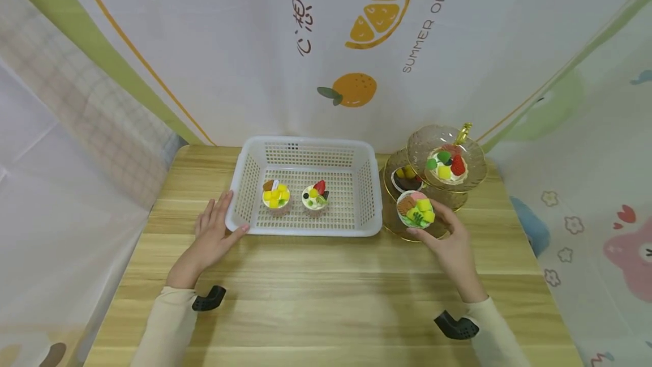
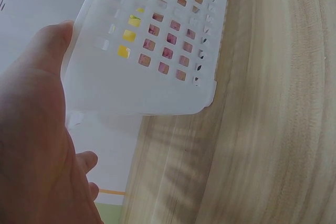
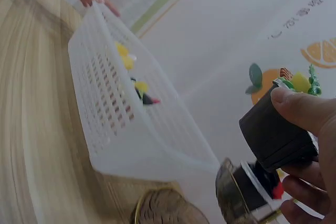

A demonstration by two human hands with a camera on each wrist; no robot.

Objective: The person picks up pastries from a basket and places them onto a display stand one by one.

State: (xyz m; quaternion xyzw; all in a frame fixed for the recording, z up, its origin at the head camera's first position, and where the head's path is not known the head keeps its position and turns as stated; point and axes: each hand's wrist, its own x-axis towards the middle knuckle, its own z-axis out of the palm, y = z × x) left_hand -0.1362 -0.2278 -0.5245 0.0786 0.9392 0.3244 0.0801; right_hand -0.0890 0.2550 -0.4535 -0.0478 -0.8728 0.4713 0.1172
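My left hand point(image 1: 211, 235) rests at the front left corner of a white plastic basket point(image 1: 305, 232). The thumb lies along its rim and the other fingers are loosely extended by its left side. In the basket stand two cupcakes: one with yellow cubes point(image 1: 276, 196), one with a strawberry point(image 1: 314, 197). My right hand point(image 1: 455, 242) pinches a cupcake point(image 3: 275, 129) in a black cup, topped with yellow cubes, greens and a brown biscuit. It is held over the lower tier of a two-tier cake stand point(image 1: 476, 171), right of the basket.
The stand's upper plate bears a fruit-topped tart point(image 1: 448, 166). A dark-topped cupcake point(image 1: 406, 177) sits on the lower tier, partly hidden by the upper plate. A printed curtain point(image 1: 254, 72) hangs behind the wooden table point(image 1: 316, 299).
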